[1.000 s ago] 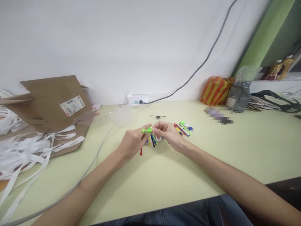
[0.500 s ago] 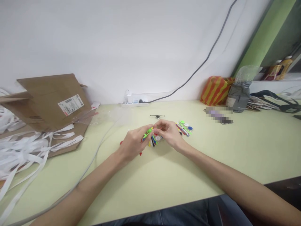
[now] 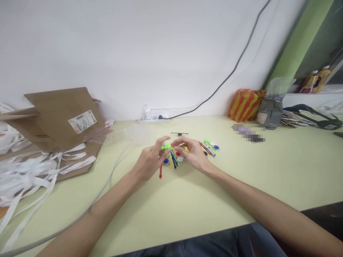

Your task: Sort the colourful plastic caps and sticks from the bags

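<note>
A small bright green plastic spinner with an arrow (image 3: 167, 146) is between my two hands above the table. My left hand (image 3: 150, 159) holds it at its left side, index finger lifted and thumb below. My right hand (image 3: 191, 151) pinches its right end between thumb and fingers. Beneath the hands lie several colored arrows (image 3: 173, 160) and round pieces, among them a blue disc (image 3: 165, 161), a white disc (image 3: 180, 159) and a red disc (image 3: 178, 154). A red arrow (image 3: 160, 172) lies by my left hand. Some pieces are hidden by my fingers.
Behind the hands is a black arrow spinner (image 3: 179, 134). Colored sticks (image 3: 207, 149) and a blue-topped disc (image 3: 216, 147) lie at the right. A cardboard box (image 3: 61, 117), white straps (image 3: 29, 175) and a grey cable (image 3: 107, 184) occupy the left. A power strip (image 3: 154, 121) is by the wall.
My left index finger has lifted and the left hand has opened wider around the green spinner. The blue disc and more of the red arrow now show. My right hand stays close by.
</note>
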A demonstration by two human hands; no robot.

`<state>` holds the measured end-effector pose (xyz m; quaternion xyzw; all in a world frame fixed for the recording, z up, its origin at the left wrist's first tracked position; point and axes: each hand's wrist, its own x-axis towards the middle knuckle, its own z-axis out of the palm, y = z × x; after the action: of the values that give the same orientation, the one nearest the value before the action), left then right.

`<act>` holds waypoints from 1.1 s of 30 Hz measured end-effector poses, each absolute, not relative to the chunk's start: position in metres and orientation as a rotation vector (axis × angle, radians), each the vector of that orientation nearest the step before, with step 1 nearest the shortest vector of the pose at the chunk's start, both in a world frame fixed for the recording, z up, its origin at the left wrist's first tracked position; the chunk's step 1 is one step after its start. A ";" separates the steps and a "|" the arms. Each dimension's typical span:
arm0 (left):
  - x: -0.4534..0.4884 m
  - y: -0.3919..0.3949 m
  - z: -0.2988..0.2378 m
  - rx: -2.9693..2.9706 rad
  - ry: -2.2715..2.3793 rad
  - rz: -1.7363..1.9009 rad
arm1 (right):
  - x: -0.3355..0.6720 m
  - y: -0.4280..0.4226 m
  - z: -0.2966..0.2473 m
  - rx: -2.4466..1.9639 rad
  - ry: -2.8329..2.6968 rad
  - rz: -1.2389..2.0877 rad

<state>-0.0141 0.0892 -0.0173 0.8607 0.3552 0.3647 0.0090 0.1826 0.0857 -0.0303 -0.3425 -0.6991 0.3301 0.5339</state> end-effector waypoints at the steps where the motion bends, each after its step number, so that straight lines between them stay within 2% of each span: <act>1: -0.015 0.090 -0.018 2.646 1.115 1.119 | 0.182 0.084 -0.030 -0.818 -1.697 0.747; 6: -0.014 0.092 -0.021 2.646 1.026 1.139 | 0.190 0.090 -0.026 -0.831 -1.789 0.466; 10: -0.017 0.096 -0.018 2.758 1.088 1.262 | 0.220 0.137 -0.023 -1.056 -1.640 0.251; 13: -0.027 0.105 -0.015 2.837 1.208 1.214 | 0.235 0.180 -0.025 -1.325 -1.864 0.245; 16: -0.040 0.115 -0.014 2.922 1.310 1.130 | 0.234 0.206 -0.030 -1.378 -2.054 0.307; 20: -0.051 0.125 -0.016 2.963 1.422 1.040 | 0.221 0.214 -0.037 -1.425 -2.244 0.332; 24: -0.056 0.128 -0.015 2.942 1.409 0.978 | 0.215 0.212 -0.039 -1.550 -2.325 0.188; 33: -0.039 0.092 0.006 2.957 1.359 0.325 | 0.219 0.173 -0.031 -1.573 -2.299 -0.223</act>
<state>-0.0389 0.0924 0.0056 0.9023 0.4145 0.0993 -0.0646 0.2193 0.1732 -0.0306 -0.5545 -0.8103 -0.0785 0.1725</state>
